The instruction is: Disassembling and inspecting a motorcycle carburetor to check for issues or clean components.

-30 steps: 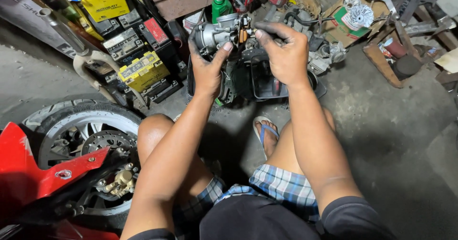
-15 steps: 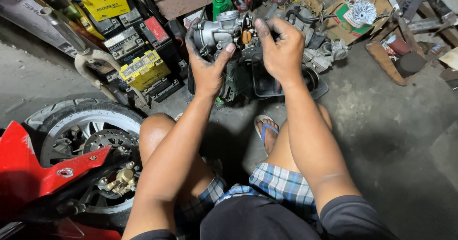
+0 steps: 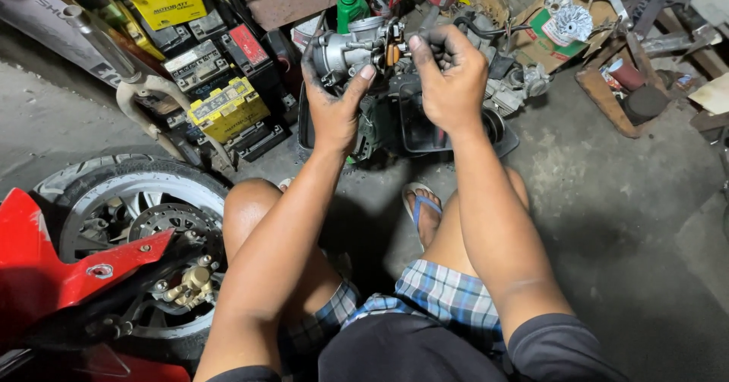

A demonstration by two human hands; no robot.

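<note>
Hands meet over the concrete floor point(image 3: 592, 184), both raised in front of the seated person's knees. Left hand point(image 3: 334, 101) cups a grey metal carburetor point(image 3: 351, 48) from below, its grip closed around the body with the thumb pressed up against the side and the fingers wrapped behind. Right hand point(image 3: 449, 78) sits just beside it, its grip narrow and curled, fingertips pinching something small at the carburetor's brass-coloured end; what is pinched is too small to tell. Carburetor hangs in the air above a dark plastic tray point(image 3: 425, 127) lying on the floor among engine parts. Yellow and black batteries point(image 3: 228, 108) are stacked at the far left of the floor, and a motorcycle front wheel point(image 3: 144, 222) with a red fender point(image 3: 53, 268) stands near the left knee.
</note>
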